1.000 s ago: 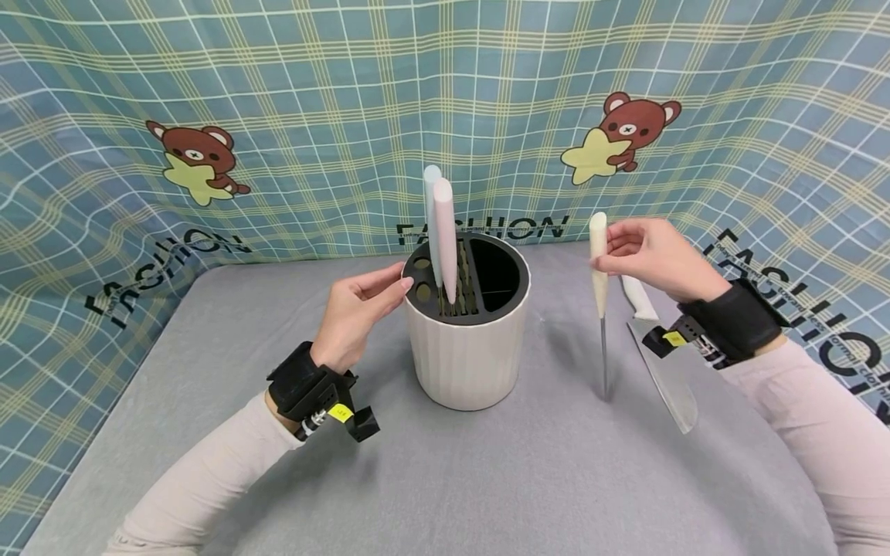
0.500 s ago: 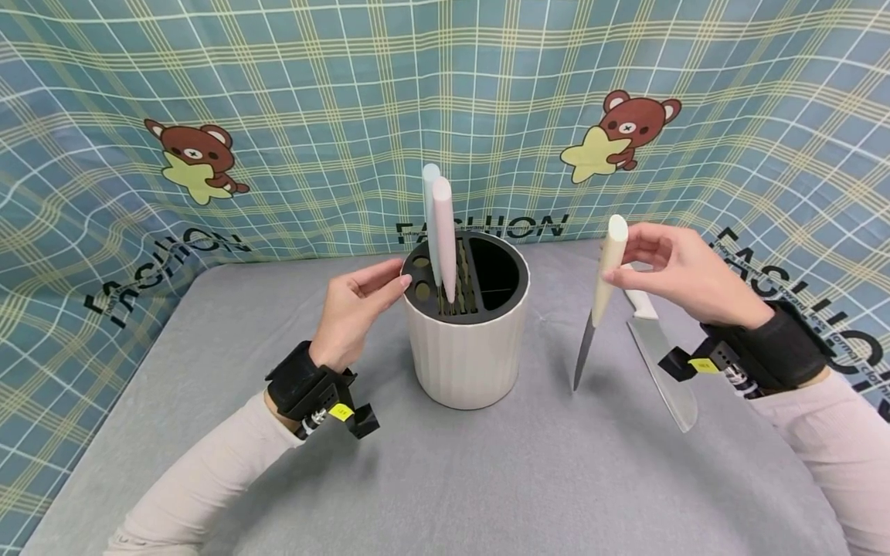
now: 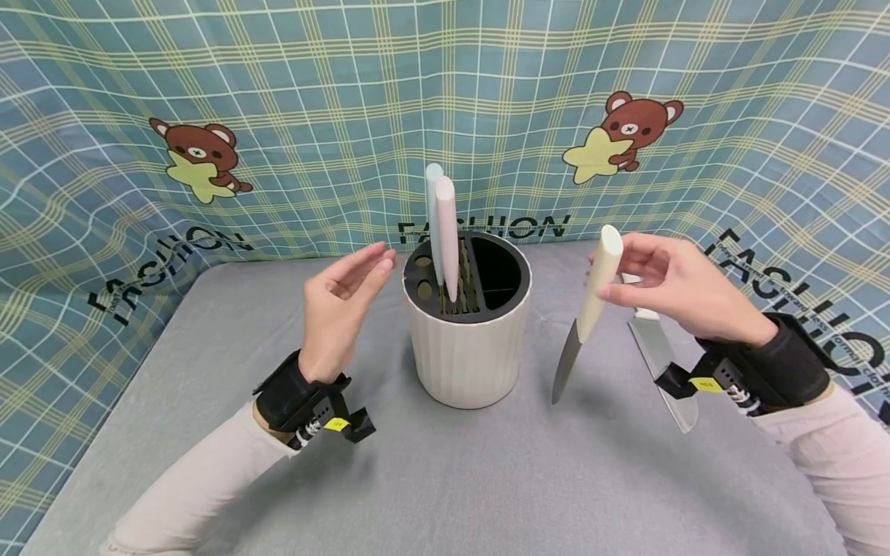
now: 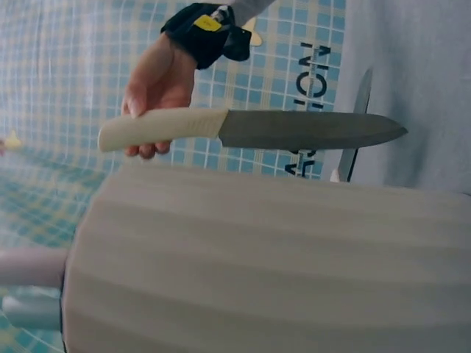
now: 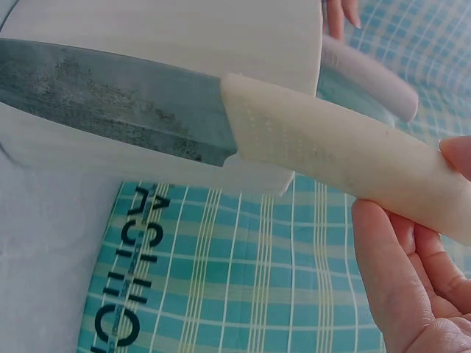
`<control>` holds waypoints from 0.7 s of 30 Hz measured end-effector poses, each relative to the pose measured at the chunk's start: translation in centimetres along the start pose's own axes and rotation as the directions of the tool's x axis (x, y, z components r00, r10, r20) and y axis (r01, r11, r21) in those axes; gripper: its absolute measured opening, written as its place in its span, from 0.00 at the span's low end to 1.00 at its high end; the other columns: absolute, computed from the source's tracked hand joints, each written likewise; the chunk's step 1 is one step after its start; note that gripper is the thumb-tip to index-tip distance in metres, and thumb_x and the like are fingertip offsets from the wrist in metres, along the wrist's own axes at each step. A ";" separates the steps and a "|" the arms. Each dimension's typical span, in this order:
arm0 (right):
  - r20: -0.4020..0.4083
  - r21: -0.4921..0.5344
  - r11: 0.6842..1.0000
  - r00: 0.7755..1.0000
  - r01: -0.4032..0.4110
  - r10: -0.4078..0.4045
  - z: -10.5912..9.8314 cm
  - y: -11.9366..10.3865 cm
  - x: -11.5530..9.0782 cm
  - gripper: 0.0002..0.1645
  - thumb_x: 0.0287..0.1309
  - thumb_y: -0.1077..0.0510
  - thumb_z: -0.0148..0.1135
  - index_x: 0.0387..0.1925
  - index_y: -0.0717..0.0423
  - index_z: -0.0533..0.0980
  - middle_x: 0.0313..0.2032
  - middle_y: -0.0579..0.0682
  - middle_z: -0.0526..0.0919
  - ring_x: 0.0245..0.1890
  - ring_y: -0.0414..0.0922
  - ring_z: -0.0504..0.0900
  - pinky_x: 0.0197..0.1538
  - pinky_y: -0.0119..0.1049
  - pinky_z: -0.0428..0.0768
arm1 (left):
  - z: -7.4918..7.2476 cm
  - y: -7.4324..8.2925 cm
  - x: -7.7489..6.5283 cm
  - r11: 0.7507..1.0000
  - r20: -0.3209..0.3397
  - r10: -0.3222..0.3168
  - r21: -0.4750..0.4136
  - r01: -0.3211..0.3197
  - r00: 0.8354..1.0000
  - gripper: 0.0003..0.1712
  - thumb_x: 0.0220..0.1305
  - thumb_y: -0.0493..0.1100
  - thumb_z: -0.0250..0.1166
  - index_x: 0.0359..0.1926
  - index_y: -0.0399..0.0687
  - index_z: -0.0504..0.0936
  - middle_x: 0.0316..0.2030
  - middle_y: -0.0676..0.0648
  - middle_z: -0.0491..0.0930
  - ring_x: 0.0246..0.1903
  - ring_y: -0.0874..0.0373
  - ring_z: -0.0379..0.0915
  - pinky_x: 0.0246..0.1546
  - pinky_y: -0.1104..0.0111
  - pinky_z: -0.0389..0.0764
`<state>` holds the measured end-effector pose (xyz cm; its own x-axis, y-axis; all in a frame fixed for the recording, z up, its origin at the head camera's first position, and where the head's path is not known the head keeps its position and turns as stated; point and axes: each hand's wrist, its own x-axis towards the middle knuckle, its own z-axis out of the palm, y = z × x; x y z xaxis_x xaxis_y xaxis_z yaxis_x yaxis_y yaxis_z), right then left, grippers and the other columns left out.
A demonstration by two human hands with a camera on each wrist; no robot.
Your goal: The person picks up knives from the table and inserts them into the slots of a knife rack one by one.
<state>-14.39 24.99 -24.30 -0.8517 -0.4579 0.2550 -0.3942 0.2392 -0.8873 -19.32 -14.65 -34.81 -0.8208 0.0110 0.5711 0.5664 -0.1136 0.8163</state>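
Note:
My right hand pinches the cream handle of a kitchen knife, blade slanting down to the left, to the right of the white ribbed knife holder. In the right wrist view the knife's dark-spotted blade shows broadside, with thumb and fingers on either side of the handle. My left hand is just left of the holder's rim, fingers extended and holding nothing. Two knives stand in the slotted black top, one with a pink handle, the other with a pale blue handle behind it.
A large knife with a white handle lies on the grey tablecloth at the right, partly hidden behind my right hand and wrist gear. Blue plaid fabric with bears hangs at the back. The holder's top has round holes and a wide dark compartment.
My left hand has come off the holder's rim and drawn back left. The right hand has turned the knife from upright to slanted, its tip swinging left and its blade side showing more.

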 end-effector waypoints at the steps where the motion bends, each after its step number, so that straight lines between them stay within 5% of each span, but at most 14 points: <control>1: 0.012 0.021 1.000 1.000 0.010 -0.010 0.1 -0.1 0.0 0.21 0.58 0.74 0.62 0.53 0.61 0.76 0.46 0.49 0.84 0.47 0.39 0.83 0.46 0.24 0.85 | 0.7 1.4 -0.2 1.000 -0.018 -0.008 0.028 0.008 1.000 0.23 0.65 0.34 0.64 0.61 0.36 0.76 0.52 0.41 0.82 0.56 0.46 0.76 0.62 0.56 0.78; 2: 0.022 0.030 0.999 1.000 0.017 -0.018 0.3 -0.2 0.1 0.21 0.58 0.74 0.62 0.53 0.61 0.76 0.46 0.49 0.84 0.47 0.40 0.83 0.47 0.24 0.85 | 1.3 2.4 -0.4 0.999 -0.024 0.004 0.047 -0.003 1.000 0.22 0.65 0.34 0.63 0.60 0.36 0.76 0.51 0.43 0.83 0.54 0.48 0.78 0.61 0.57 0.80; 5: 0.042 0.019 0.999 0.999 0.026 -0.027 0.6 -0.4 0.2 0.20 0.58 0.73 0.62 0.54 0.63 0.75 0.46 0.49 0.84 0.47 0.40 0.83 0.47 0.25 0.85 | 4.6 9.0 -1.5 0.995 -0.050 -0.041 0.090 0.046 0.998 0.20 0.64 0.31 0.64 0.57 0.33 0.79 0.45 0.49 0.86 0.49 0.54 0.81 0.58 0.61 0.82; 12: 0.052 0.031 0.998 0.997 0.048 -0.049 1.7 -0.8 0.6 0.21 0.58 0.72 0.63 0.53 0.63 0.76 0.47 0.50 0.85 0.50 0.41 0.82 0.50 0.27 0.85 | 6.3 10.2 -3.1 0.995 0.104 0.075 0.059 -0.081 0.992 0.23 0.58 0.27 0.66 0.56 0.26 0.77 0.47 0.33 0.82 0.49 0.57 0.81 0.56 0.59 0.84; 17: 0.109 0.179 0.982 0.991 0.053 -0.073 2.3 -0.9 0.8 0.23 0.59 0.75 0.59 0.55 0.62 0.75 0.48 0.50 0.84 0.51 0.41 0.81 0.52 0.28 0.85 | 7.4 10.7 -3.8 0.998 0.186 0.047 0.043 -0.056 0.981 0.26 0.58 0.31 0.68 0.58 0.29 0.76 0.52 0.32 0.80 0.54 0.55 0.79 0.59 0.59 0.81; 21: 0.139 0.201 0.978 0.987 0.055 -0.084 2.8 -1.0 0.9 0.23 0.60 0.75 0.58 0.56 0.62 0.73 0.48 0.51 0.83 0.50 0.41 0.82 0.51 0.29 0.86 | 8.2 10.7 -4.0 1.000 0.234 0.004 0.028 -0.011 0.972 0.29 0.57 0.28 0.68 0.60 0.29 0.74 0.55 0.33 0.78 0.56 0.54 0.77 0.61 0.60 0.80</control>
<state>-13.77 21.92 -24.27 -0.7593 -0.5906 0.2731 -0.3630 0.0361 -0.9311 -9.41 -7.76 -27.68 -0.7785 0.2424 0.5789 0.5772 -0.0854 0.8121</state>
